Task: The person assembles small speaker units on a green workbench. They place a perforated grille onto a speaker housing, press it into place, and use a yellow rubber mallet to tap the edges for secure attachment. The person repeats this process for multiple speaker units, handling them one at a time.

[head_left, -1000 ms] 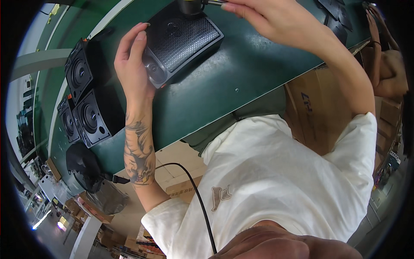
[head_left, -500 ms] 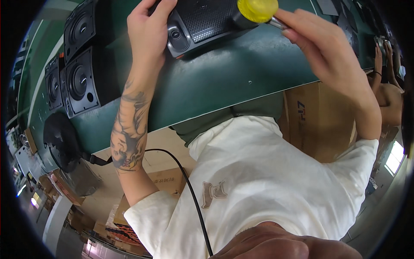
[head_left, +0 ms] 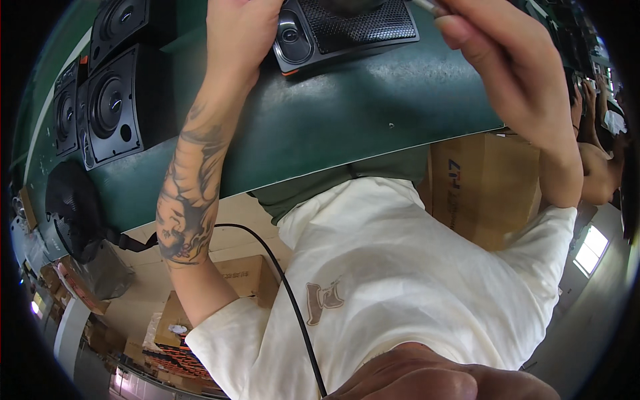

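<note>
A black speaker cabinet (head_left: 360,33) with a textured mesh grille lies on the green table, partly cut off by the upper edge. My left hand (head_left: 245,33) grips its left end, with the fingertips out of the picture. My right hand (head_left: 507,67) is closed round the metal handle of a mallet (head_left: 424,5), to the right of the cabinet. A dark rounded shape, probably the mallet head, shows over the grille at the upper edge. The yellow head seen earlier is out of sight.
Several black speakers (head_left: 112,103) stand at the left of the green table (head_left: 320,127). A black mesh-covered bag (head_left: 72,207) with a strap hangs by the table's left corner. Cardboard boxes (head_left: 480,187) stand below the front edge. At far right another person's arms (head_left: 593,127) show.
The mallet's yellow head has gone from view, and a dark shape now shows above the grille. My view has shifted slightly; the cabinet and left hand sit higher and further right in it.
</note>
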Demonstrator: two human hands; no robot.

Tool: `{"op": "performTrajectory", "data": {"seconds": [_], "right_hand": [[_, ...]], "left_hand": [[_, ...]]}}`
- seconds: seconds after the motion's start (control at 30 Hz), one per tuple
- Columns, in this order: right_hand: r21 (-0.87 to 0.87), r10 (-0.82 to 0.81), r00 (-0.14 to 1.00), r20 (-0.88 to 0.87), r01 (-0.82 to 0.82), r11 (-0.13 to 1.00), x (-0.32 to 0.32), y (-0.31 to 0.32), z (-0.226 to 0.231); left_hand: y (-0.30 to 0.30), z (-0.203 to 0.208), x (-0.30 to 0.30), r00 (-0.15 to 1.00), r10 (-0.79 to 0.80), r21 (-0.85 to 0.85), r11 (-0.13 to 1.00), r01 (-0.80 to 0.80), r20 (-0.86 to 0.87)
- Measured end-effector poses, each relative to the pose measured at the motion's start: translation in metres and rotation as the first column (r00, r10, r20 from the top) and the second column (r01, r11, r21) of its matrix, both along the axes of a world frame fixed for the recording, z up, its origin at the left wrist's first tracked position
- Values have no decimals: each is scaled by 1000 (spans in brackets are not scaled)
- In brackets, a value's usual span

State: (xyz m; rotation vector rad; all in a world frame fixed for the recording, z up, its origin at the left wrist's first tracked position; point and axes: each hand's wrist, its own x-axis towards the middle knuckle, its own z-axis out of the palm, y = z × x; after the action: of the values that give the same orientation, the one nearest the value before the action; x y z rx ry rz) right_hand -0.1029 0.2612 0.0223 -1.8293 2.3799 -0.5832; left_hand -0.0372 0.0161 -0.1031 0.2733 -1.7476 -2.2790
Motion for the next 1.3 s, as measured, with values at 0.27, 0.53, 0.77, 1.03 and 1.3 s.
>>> {"op": "performTrajectory", "data": {"seconds": [0.27, 0.53, 0.77, 1.03, 1.3], "right_hand": [[27, 4, 995, 99, -7, 1000, 3, -14, -20], [-62, -162, 970, 183, 176, 982, -15, -52, 6], [-16, -198, 931, 306, 212, 977, -35, -36, 6], [-174, -232, 919, 319, 298, 939, -9, 61, -33], [-430, -590, 777, 220, 620, 656, -5, 106, -93]], "left_hand": [[-1, -12, -2, 994, 46, -107, 993, -57, -104], [-2, -17, -1, 993, 112, -191, 974, -118, -40], [-8, -23, -2, 988, 141, -160, 976, -150, -64], [0, -12, -5, 991, 132, -177, 975, -132, -13], [-8, 19, 7, 945, 86, -826, 465, -319, -316]]}}
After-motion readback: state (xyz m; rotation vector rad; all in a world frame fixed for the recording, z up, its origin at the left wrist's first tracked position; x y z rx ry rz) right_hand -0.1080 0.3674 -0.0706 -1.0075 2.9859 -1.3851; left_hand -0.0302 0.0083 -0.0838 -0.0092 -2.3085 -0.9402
